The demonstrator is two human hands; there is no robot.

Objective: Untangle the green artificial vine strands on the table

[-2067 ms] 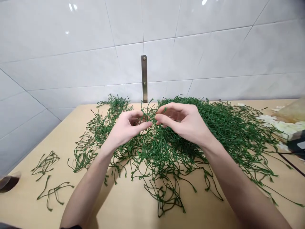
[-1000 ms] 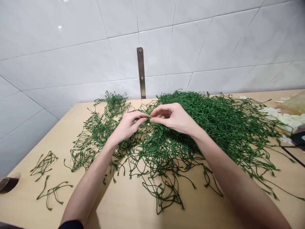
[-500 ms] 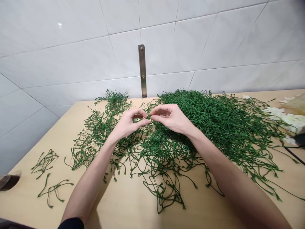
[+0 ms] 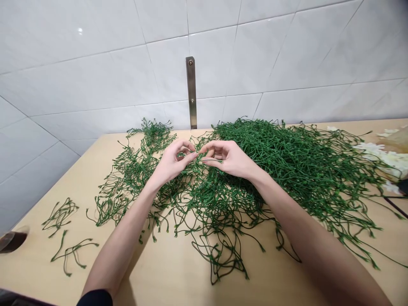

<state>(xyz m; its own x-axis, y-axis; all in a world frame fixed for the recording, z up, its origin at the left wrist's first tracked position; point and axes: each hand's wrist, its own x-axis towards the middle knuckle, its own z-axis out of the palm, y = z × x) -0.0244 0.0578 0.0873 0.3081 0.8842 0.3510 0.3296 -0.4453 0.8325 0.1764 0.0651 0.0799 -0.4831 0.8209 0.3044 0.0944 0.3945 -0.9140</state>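
My left hand (image 4: 171, 162) and my right hand (image 4: 235, 159) meet fingertip to fingertip above the table. A thin green artificial stem (image 4: 211, 160) runs along my right thumb, pinched in that hand. My left thumb and forefinger are closed too; whatever lies between them is too small to make out. Right of my hands rises a big tangled pile of green stems (image 4: 287, 157). A looser spread of stems (image 4: 130, 178) lies under and beside my left hand, and a sparse clump (image 4: 219, 257) lies nearer to me.
Two small groups of stems (image 4: 60, 216) lie on the left of the wooden table (image 4: 172, 276). A glass with dark liquid (image 4: 14, 241) stands at the left edge. White artificial flowers (image 4: 382, 156) lie far right. Behind is a tiled wall with a metal bracket (image 4: 191, 91).
My fingertips have shifted slightly, the left thumb drawing up and back. A stem along my right thumb now shows. The piles look the same.
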